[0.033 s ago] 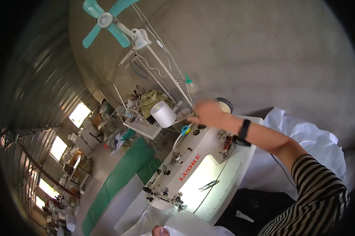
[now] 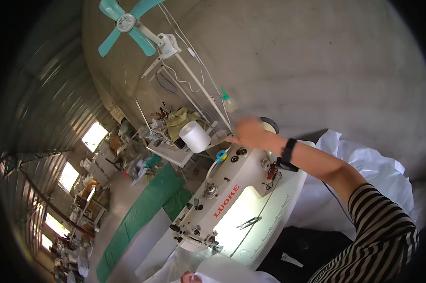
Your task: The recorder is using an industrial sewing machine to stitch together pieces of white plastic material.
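A white sewing machine (image 2: 232, 188) stands on a pale table, its lamp lighting the work surface. My right hand (image 2: 254, 134), with a black band on the wrist, hovers over the machine's far end. Its fingers are smeared by motion, and whether it holds anything is unclear. Close by it is a dark-rimmed round part (image 2: 270, 125). At the lower edge my left hand (image 2: 190, 277) shows only in part, fingers curled at the white sheet material (image 2: 227, 270). Thread snips (image 2: 249, 222) lie on the lit table. A white thread cone (image 2: 194, 137) stands behind the machine.
A teal-bladed fan (image 2: 126, 22) is clamped to a pole above. Green sheeting (image 2: 137, 221) spreads on the left. Crumpled white sheeting (image 2: 364, 165) is heaped at the right by the wall. A green-tipped bottle (image 2: 228, 101) hangs near the pole.
The view has shifted very slightly. My right hand and wrist sit a touch further left; the left hand stays at the white sheet material.
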Available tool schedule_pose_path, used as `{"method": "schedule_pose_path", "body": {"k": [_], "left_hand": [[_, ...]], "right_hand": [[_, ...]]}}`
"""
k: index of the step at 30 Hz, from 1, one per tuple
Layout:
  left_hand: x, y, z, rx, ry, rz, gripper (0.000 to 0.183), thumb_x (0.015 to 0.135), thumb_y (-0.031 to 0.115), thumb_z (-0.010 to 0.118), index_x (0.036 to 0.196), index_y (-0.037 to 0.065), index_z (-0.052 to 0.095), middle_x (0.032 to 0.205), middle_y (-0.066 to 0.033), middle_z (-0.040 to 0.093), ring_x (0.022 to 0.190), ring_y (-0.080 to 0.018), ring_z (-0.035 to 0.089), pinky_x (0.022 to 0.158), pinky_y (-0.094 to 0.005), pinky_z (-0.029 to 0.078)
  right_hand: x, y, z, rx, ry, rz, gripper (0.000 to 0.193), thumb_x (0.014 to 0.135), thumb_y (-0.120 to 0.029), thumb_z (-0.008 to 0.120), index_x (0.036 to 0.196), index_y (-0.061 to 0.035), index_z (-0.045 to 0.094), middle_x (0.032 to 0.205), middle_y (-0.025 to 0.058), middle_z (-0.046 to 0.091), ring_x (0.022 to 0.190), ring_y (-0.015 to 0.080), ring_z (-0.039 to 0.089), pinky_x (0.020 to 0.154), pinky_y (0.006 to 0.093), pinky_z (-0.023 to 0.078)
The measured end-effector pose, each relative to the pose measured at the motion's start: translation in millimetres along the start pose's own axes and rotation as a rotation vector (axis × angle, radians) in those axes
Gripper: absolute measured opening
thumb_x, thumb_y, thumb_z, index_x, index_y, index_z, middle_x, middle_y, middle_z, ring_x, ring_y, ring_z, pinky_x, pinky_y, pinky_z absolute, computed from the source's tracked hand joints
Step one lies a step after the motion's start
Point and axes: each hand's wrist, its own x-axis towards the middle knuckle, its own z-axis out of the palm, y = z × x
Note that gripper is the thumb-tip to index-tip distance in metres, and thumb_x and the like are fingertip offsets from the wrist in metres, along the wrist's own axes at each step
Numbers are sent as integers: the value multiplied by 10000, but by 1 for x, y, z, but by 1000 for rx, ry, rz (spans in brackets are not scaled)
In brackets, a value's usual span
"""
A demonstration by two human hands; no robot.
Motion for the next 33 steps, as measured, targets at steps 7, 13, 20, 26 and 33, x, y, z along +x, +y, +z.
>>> {"method": "schedule_pose_path", "body": {"k": [7, 13, 20, 26, 33], "left_hand": [[2, 19, -11, -89, -97, -259, 168, 829, 94, 470, 919, -22, 550, 722, -127, 487, 654, -239, 443, 630, -352, 414], [-5, 9, -4, -174, -144, -404, 122, 826, 55, 479, 903, -1, 555, 742, -78, 489, 676, -184, 444, 636, -307, 405], [-9, 11, 6, -108, -62, -292, 101, 832, 8, 497, 911, -7, 560, 777, -43, 518, 680, -137, 457, 598, -243, 401], [-8, -4, 11, -646, 30, -721, 159, 826, -42, 505, 954, -7, 591, 772, -11, 510, 666, -105, 454, 579, -214, 385], [-13, 2, 5, -128, 50, -243, 279, 796, -55, 439, 1015, -26, 610, 866, -115, 620, 780, -222, 569, 728, -322, 474]], "right_hand": [[31, 16, 57, 1190, -315, 98, 278, 968, -279, 515, 888, -36, 623, 793, 74, 697, 641, 114, 592, 600, 274, 474], [67, 32, 21, 1551, -99, 294, 229, 968, -275, 481, 844, -96, 552, 634, -25, 503, 524, 77, 462, 483, 249, 459], [93, 45, -29, 1651, 361, 234, 272, 999, -298, 445, 814, -105, 495, 660, -31, 429, 563, 69, 447, 555, 269, 545], [88, 50, -41, 1419, 227, 117, 346, 1015, -345, 443, 850, -62, 555, 697, 30, 527, 611, 127, 529, 584, 309, 536], [-19, 23, -36, 99, 512, -130, 157, 789, -216, 655, 871, -84, 636, 788, 92, 562, 724, 276, 611, 660, 410, 501]]}}
